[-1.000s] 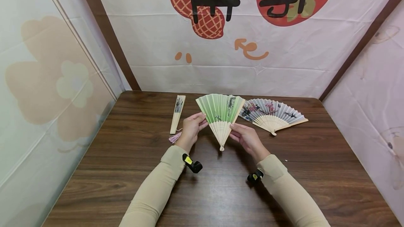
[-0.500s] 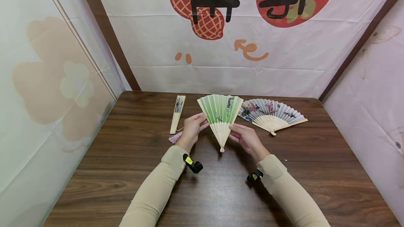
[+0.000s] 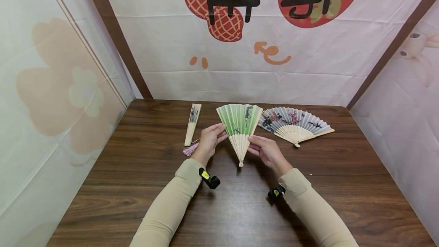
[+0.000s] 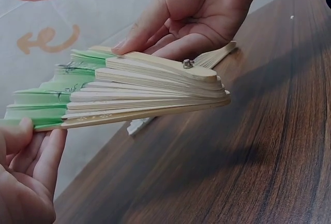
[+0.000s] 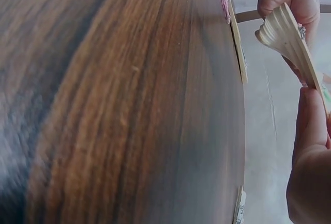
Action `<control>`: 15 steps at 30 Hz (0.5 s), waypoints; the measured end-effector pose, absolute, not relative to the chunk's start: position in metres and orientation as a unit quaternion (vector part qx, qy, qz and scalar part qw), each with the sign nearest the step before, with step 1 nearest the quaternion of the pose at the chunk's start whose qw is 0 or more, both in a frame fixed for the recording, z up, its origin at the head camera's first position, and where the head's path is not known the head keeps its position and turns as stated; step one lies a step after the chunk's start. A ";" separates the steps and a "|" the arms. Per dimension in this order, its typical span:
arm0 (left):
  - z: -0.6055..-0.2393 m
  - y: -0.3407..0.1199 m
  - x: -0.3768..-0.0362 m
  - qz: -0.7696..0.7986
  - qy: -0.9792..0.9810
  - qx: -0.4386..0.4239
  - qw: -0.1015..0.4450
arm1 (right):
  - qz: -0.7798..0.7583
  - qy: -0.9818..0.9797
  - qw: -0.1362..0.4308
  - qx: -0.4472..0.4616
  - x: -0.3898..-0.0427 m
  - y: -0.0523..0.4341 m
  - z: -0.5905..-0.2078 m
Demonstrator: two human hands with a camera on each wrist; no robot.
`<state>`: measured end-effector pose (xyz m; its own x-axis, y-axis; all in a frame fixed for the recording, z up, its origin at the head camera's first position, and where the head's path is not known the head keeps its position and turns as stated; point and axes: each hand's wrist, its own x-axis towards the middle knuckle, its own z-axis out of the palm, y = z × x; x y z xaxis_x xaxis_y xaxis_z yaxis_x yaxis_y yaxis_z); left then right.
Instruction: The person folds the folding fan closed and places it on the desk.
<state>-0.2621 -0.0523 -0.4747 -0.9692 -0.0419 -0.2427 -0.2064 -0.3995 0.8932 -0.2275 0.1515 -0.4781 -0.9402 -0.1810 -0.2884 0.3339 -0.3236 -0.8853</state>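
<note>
Spanning printed cloth walls [image 3: 240, 60], a brown wooden table [image 3: 240, 201].

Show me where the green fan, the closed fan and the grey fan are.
green fan [image 3: 238, 119], head view, on its green paper leaf
closed fan [image 3: 193, 124], head view, on its outer slat
grey fan [image 3: 298, 120], head view, on its painted leaf

Three fans: green fan [image 3: 240, 123], grey fan [image 3: 295, 124], folded fan [image 3: 193, 123].

large black brush-style characters are showing on the white printed fabric backdrop [image 3: 240, 68] behind the brown wooden table [image 3: 137, 186], over a red peanut and circle; they are not legible.
</note>
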 end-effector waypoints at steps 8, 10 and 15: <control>-0.477 -0.052 -0.265 0.831 0.544 -0.105 0.054 | -0.810 0.558 0.163 0.076 -0.228 0.148 -0.478; -0.476 -0.052 -0.265 0.831 0.544 -0.105 0.054 | -0.808 0.561 0.165 0.073 -0.228 0.148 -0.478; -0.475 -0.052 -0.266 0.831 0.543 -0.106 0.055 | -0.806 0.562 0.169 0.075 -0.228 0.146 -0.478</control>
